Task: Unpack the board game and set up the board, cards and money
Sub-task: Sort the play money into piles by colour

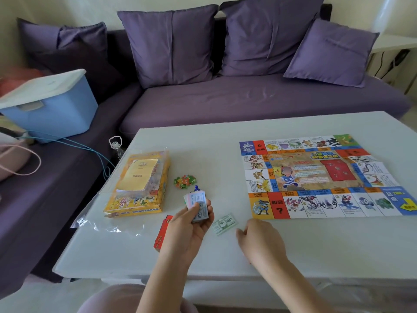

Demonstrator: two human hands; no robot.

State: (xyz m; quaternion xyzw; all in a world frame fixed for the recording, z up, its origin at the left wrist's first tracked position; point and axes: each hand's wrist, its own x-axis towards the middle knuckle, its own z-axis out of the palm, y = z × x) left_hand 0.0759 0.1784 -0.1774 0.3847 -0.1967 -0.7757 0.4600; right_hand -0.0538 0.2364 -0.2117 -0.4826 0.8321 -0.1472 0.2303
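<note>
On the table [225, 136] the board [316, 177] lies at the right and the box [140, 199] at the left, a booklet [138, 175] on top of it. Between them sits a heap of small pieces [185, 181]. Nearer the front a single note [224, 223] lies between the left hand [191, 224], which holds a stack of notes [197, 203], and the right hand [259, 236]; a stack of cards [162, 233] lies just left of the left hand. Behind the table stands a sofa [248, 102]

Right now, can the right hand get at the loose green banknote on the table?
Probably yes. The right hand is just beside the green banknote, seemingly empty, with only bare table between them. The left hand, gripping the money stack, stays clear.
</note>
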